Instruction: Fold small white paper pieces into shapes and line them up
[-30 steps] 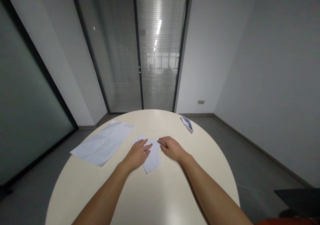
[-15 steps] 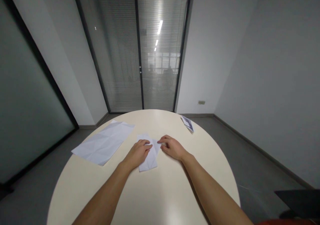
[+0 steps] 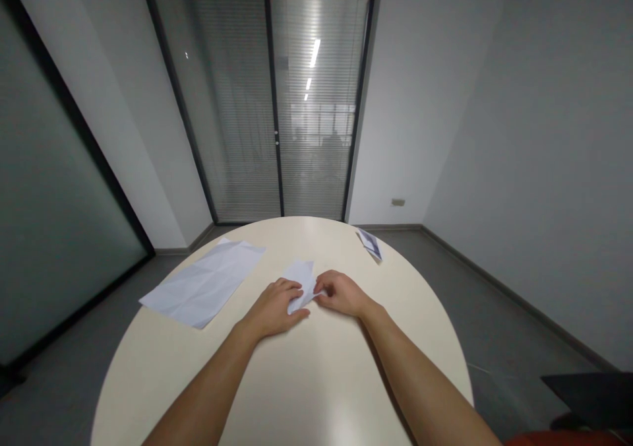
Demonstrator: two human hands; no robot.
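A small folded sheet of white paper [image 3: 301,273] lies on the round table in front of me. My left hand [image 3: 279,306] rests on its left side, fingers stretched over the paper and thumb apart along the near edge. At the right edge, my right hand [image 3: 337,292] has thumb and fingertips pinched together on a corner of the paper. Part of the sheet is hidden beneath the left fingers.
A larger creased white sheet [image 3: 205,284] lies on the left of the cream table [image 3: 306,380]. Near the far right rim is a folded paper with dark printing [image 3: 370,245]. Behind stands a glass door with blinds [image 3: 316,136]. A dark object [image 3: 593,396] is at lower right.
The folded paper has turned and its near part no longer extends toward me. My left thumb has spread outward, and my right fingers have closed on the paper's edge.
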